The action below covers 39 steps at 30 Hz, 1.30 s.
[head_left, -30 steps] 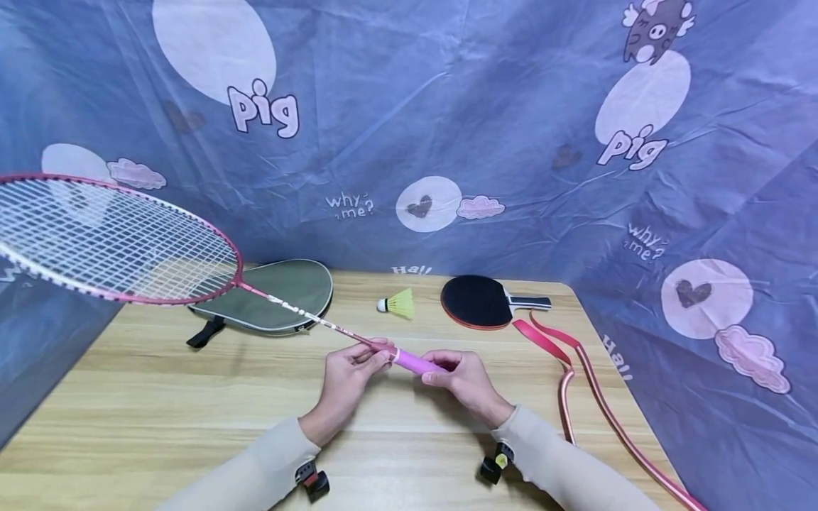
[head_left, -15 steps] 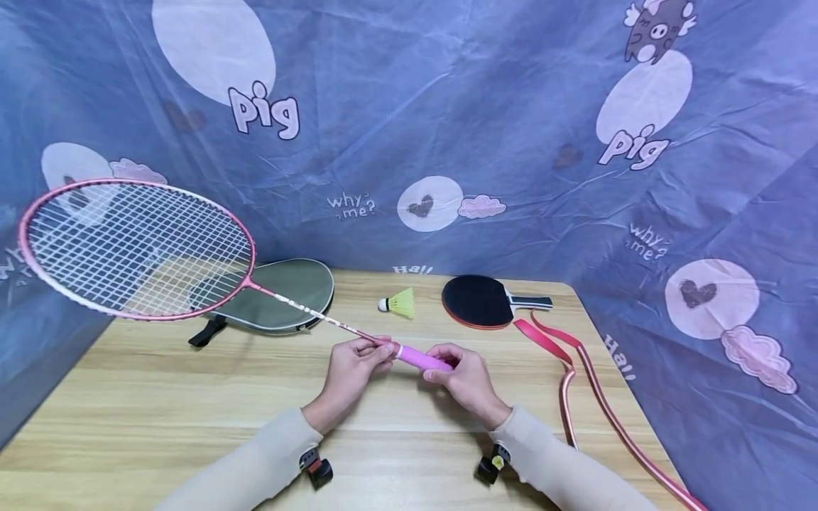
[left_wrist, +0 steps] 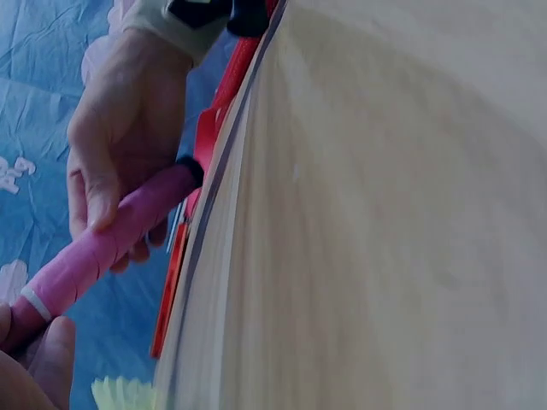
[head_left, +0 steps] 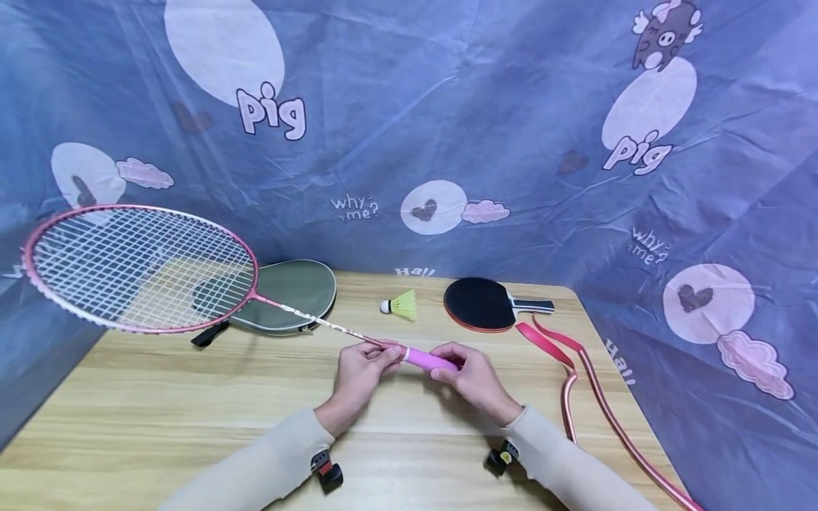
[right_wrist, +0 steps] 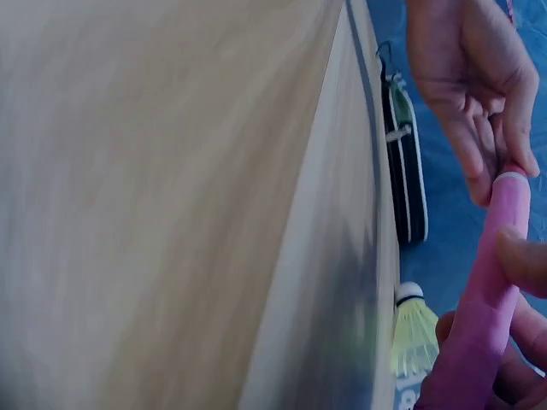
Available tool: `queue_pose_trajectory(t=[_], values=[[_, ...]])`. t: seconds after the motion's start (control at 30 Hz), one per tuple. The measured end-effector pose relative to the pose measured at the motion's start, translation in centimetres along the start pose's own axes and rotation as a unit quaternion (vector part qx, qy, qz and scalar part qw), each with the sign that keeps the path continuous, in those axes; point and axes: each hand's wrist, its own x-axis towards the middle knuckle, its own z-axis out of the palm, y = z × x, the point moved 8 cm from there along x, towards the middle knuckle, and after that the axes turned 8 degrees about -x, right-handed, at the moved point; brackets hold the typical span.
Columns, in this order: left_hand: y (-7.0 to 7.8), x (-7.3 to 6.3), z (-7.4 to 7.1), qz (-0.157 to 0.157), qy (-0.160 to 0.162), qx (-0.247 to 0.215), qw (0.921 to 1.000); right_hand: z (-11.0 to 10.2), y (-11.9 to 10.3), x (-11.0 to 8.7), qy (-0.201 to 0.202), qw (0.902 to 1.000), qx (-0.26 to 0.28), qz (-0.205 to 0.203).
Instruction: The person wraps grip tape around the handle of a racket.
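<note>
A pink-and-white badminton racket (head_left: pixel 287 307) is held above the table, its strung head out to the left and its pink wrapped handle (head_left: pixel 424 358) to the right. My left hand (head_left: pixel 360 372) pinches it where the shaft meets the handle, close to a white band. Thumb and fingers of my right hand (head_left: pixel 474 377) grip the handle toward its butt end. In the left wrist view the pink handle (left_wrist: pixel 90 256) shows wrap seams and a dark end cap. The right wrist view shows the left hand (right_wrist: pixel 479 94) pinching just past the white band.
Along the back of the wooden table (head_left: pixel 211 419) lie a green zippered case (head_left: pixel 300 287), a yellow shuttlecock (head_left: pixel 400 305) and a black table tennis paddle (head_left: pixel 479 304). A red ribbon with a pinkish cord (head_left: pixel 607 404) runs down the right side. Blue printed cloth (head_left: pixel 383 128) surrounds the table.
The racket head has swung lower and come rightward, fully into view, its face tilting along the way. Both hands have shifted slightly right while keeping their hold on the racket.
</note>
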Motion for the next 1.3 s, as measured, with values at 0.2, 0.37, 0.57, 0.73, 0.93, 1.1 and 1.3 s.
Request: queue_pose_trajectory(t=[0.2,0.37,0.57,0.73,0.93,1.1,1.3], values=[[-0.9,-0.4,1.8,-0.009,-0.006,-0.003,0.9999,-1.4,0.9,0.1,0.003,0.9991,-0.035,-0.022],[-1.8,-0.4,3.1,-0.022,-0.015,-0.025,0.9993,-2.8,2.0,0.4,-0.002,0.9978,-0.061,-0.026],[-2.2,-0.6,4.1,-0.025,-0.014,-0.025,0.9993,-3.4,3.2,0.4,-0.018,0.9983,-0.054,-0.010],[-2.5,-0.8,4.4,-0.032,-0.011,-0.018,0.9993,-3.8,3.5,0.3,-0.020,0.9981,-0.058,-0.005],[-2.9,-0.9,4.3,-0.037,-0.003,-0.010,0.9992,-3.9,3.4,0.0,-0.015,0.9970,-0.075,-0.008],[-2.9,-1.1,4.2,-0.039,-0.002,0.004,0.9992,-4.0,3.3,-0.3,-0.006,0.9966,-0.081,-0.007],[-2.6,-1.2,4.1,-0.032,-0.011,-0.016,0.9993,-3.8,3.3,-0.6,-0.006,0.9983,-0.058,0.007]])
